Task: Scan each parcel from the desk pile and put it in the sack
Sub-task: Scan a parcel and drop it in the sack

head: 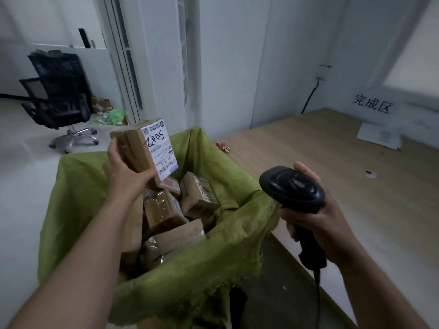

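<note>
The left hand (pixel 126 172) grips the parcel (pixel 145 148) by its lower end and holds it in the air, right above the open mouth of the green sack (pixel 213 245). The long axis of the parcel stands nearly upright, a little tilted, and its white label faces to the right. On that side the right hand (pixel 318 224) is closed around the handle of the scanner (pixel 292 186), beside the sack and near the edge of the bench (pixel 332 162). The way to the sack is therefore straight down, onto the other parcels (pixel 164 210) inside, and I judge the left hand alone can do it.
</note>
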A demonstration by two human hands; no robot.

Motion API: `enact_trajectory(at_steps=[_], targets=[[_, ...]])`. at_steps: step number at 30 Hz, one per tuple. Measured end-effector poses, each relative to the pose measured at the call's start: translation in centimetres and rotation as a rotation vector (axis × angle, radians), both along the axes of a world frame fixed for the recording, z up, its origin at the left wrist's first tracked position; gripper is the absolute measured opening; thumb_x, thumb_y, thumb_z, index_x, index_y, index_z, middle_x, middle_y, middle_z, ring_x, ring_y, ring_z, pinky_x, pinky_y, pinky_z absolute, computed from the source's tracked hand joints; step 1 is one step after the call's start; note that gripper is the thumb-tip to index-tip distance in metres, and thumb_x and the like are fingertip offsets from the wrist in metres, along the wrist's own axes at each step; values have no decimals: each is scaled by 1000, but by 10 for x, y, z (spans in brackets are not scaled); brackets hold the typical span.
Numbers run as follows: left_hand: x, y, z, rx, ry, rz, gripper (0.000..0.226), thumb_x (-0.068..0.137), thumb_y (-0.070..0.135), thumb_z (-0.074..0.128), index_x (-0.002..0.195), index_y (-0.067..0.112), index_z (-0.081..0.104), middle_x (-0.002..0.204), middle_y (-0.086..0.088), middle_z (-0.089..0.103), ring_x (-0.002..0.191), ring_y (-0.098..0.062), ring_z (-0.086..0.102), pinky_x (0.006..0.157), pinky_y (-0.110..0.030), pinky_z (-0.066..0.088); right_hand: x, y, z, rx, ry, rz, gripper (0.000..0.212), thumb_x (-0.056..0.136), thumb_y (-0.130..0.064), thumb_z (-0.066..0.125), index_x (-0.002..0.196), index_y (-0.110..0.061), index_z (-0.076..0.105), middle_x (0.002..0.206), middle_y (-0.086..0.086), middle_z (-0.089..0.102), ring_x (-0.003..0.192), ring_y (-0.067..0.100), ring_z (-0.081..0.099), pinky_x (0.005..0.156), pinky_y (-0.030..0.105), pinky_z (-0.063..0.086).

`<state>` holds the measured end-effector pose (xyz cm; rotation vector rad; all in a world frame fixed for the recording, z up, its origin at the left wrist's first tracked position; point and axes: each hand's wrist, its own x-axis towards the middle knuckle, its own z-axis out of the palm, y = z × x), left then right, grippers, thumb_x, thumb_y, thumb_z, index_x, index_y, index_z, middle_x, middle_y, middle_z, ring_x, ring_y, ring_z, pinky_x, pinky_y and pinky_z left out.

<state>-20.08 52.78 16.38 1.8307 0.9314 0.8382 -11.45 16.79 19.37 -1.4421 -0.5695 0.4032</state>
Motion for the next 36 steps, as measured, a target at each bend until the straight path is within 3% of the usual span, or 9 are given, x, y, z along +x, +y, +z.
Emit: enact_trajectory(at_steps=[2,7,13,16,20,24,26,29,36], targets=[[4,11,4,28,25,3,118,66,12,85,147,46,7,149,-14,27,135,-37,34,106,-57,35,4,13,-2,-4,-2,-11,97,53,-6,89,134,-41,47,113,22,59,51,28,57,43,34,48],[19,-5,-2,82,85,-226,121,64,15,87,152,37,7,152,-9,25,138,-31,31,111,-54,33,5,50,-3,-41,-2,22,93,53,-2,75,134,-39,45,120,15,59,51,30,53,41,34,48],[57,-47,-37,-55,128,-400,122,65,16,87,153,33,4,151,-9,25,138,-27,30,113,-44,29,8,52,0,-74,7,-10,94,50,0,74,130,-41,47,118,15,60,49,30,53,41,34,48],[66,-51,-58,-77,263,-490,120,65,14,86,153,30,5,151,-12,25,139,-28,28,115,-41,27,14,36,0,-70,16,-65,96,52,3,74,134,-37,47,117,20,58,46,32,52,39,35,47],[75,-50,-63,-5,386,-484,92,75,18,77,147,24,21,147,-14,27,133,-30,32,107,-39,29,17,6,-2,-114,23,-165,97,58,11,73,138,-36,44,108,21,59,43,33,49,39,36,45],[89,-68,-34,165,223,-372,69,80,22,73,139,13,38,141,-15,38,130,-30,38,104,-40,34,8,-26,-1,-135,41,-236,100,54,4,75,139,-37,43,87,15,67,43,31,49,40,37,45],[90,-95,-20,230,114,-403,66,81,24,72,137,13,40,139,-12,41,128,-28,42,104,-42,38,-1,-46,0,-119,53,-251,101,52,0,75,139,-37,42,78,13,67,42,31,48,40,37,44],[81,-156,-8,328,7,-504,65,81,24,72,138,14,42,134,-8,46,125,-24,44,104,-41,38,-14,-85,3,-102,51,-285,101,52,-1,76,140,-38,41,82,13,65,43,29,49,41,36,45],[52,-321,-30,420,133,-716,71,79,34,72,141,12,44,130,-11,51,119,-28,50,100,-38,41,-58,-213,4,-117,17,-373,103,55,1,85,139,-40,41,104,18,61,46,26,54,43,34,47]])
